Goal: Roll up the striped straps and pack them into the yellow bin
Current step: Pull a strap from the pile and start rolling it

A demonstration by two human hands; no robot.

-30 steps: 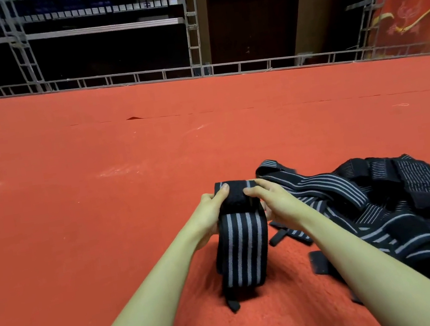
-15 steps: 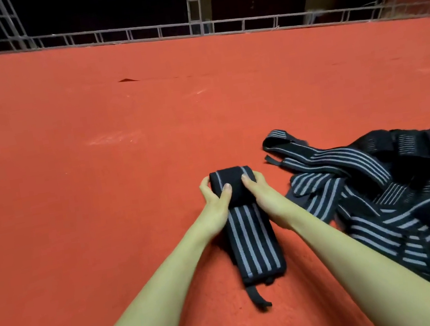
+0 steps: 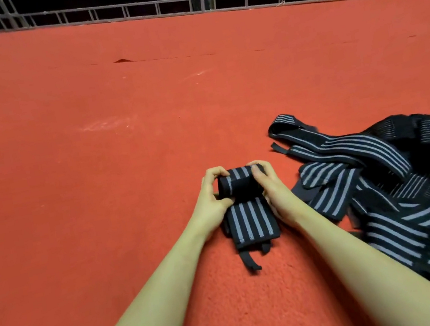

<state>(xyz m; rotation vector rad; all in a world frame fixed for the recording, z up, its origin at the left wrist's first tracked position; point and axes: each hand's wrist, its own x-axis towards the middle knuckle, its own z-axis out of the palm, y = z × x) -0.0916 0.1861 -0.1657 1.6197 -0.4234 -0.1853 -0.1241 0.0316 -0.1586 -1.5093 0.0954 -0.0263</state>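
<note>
Striped strap (image 3: pixel 246 208) lies on the red carpet (image 3: pixel 98 181), its far end wound into a small roll. Left hand (image 3: pixel 211 200) and right hand (image 3: pixel 274 190) both grasp this roll with curled fingers — one at each side. Just right of them lies a loose pile of straps (image 3: pixel 394 182).

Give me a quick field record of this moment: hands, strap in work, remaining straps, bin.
left hand: grips the roll's left end
right hand: grips the roll's right end
strap in work: partly rolled at far end, unrolled tail flat on red carpet toward the person
loose straps: tangled pile to the right, unrolled
yellow bin: not in view
</note>
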